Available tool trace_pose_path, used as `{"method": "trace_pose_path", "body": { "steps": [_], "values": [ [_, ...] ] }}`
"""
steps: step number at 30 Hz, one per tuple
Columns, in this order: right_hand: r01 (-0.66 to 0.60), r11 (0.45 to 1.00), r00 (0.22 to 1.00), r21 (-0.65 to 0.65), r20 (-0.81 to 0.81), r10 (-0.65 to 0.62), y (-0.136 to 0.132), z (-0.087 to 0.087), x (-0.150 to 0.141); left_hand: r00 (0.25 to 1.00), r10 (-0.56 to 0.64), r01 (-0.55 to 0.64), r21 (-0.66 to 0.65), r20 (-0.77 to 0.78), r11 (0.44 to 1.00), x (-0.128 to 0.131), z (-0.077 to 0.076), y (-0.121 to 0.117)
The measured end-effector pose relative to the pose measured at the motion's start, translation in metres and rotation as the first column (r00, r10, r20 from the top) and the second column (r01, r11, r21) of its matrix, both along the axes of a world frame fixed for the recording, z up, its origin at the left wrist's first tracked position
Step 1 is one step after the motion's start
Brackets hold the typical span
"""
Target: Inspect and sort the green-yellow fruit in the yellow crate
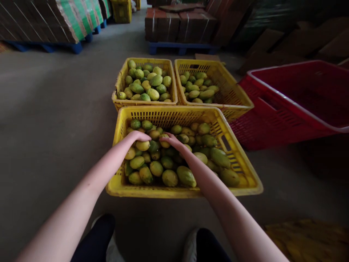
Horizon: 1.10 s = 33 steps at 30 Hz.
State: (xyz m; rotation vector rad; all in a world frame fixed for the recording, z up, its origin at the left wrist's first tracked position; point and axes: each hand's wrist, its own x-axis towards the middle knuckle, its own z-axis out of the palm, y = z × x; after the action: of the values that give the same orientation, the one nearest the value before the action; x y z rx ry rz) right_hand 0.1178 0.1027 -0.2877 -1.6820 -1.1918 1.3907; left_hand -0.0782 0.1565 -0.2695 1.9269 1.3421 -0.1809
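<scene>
Concrete floor; left hand and right hand are among lemons in the 12 o'clock crate, grip unclear; pressing into the loose heap could bruise fruit.

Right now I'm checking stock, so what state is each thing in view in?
Left hand: lowered to the fruit
Right hand: against a yellowish fruit
Fruit: loose, green to yellow
Near yellow crate: open, partly filled
Far-left crate: open, well filled
Far-right crate: open, partly filled
Red crate: open, contents too dark to tell
Cartons: stacked on a blue pallet
</scene>
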Motion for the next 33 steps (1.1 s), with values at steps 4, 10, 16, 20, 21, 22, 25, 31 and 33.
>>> {"method": "trace_pose_path", "body": {
  "steps": [4, 10, 16, 20, 21, 22, 25, 31, 33],
  "values": [
    [0.091, 0.994, 0.966, -0.067, -0.236, -0.105, -0.003, 0.009, 0.002, 0.993, 0.051, -0.027, -0.206, 0.110, 0.978, 0.011, 0.031, -0.009],
    [0.229, 0.959, 0.743, -0.170, -0.606, -0.285, 0.002, 0.041, -0.005, 0.574, 0.552, -0.114, -0.609, 0.605, 0.785, 0.020, 0.060, -0.022],
    [0.192, 0.969, 0.665, -0.158, -0.705, -0.247, -0.007, 0.065, -0.024, 0.258, 0.696, -0.287, -0.635, 0.670, 0.718, 0.026, 0.074, -0.034],
    [0.199, 0.976, 0.731, -0.089, -0.650, -0.208, -0.009, 0.068, -0.023, 0.381, 0.569, -0.352, -0.454, 0.729, 0.818, 0.029, 0.072, -0.042],
    [0.228, 0.973, 0.753, -0.041, -0.626, -0.202, -0.010, 0.068, -0.023, 0.405, 0.491, -0.372, -0.352, 0.771, 0.859, 0.029, 0.070, -0.044],
    [0.272, 0.962, 0.778, 0.026, -0.594, -0.204, -0.010, 0.069, -0.022, 0.422, 0.399, -0.401, -0.227, 0.814, 0.888, 0.029, 0.069, -0.047],
    [0.400, 0.868, 0.855, 0.294, -0.462, -0.237, -0.016, 0.069, -0.026, 0.463, 0.151, -0.528, 0.135, 0.873, 0.839, 0.030, 0.064, -0.054],
    [0.364, 0.724, 0.930, 0.586, -0.272, -0.247, -0.037, 0.066, -0.037, 0.488, 0.094, -0.645, 0.286, 0.868, 0.708, 0.037, 0.055, -0.068],
    [0.318, 0.694, 0.948, 0.646, -0.226, -0.224, -0.042, 0.064, -0.037, 0.464, 0.047, -0.639, 0.297, 0.885, 0.709, 0.037, 0.053, -0.070]
  ]
}}
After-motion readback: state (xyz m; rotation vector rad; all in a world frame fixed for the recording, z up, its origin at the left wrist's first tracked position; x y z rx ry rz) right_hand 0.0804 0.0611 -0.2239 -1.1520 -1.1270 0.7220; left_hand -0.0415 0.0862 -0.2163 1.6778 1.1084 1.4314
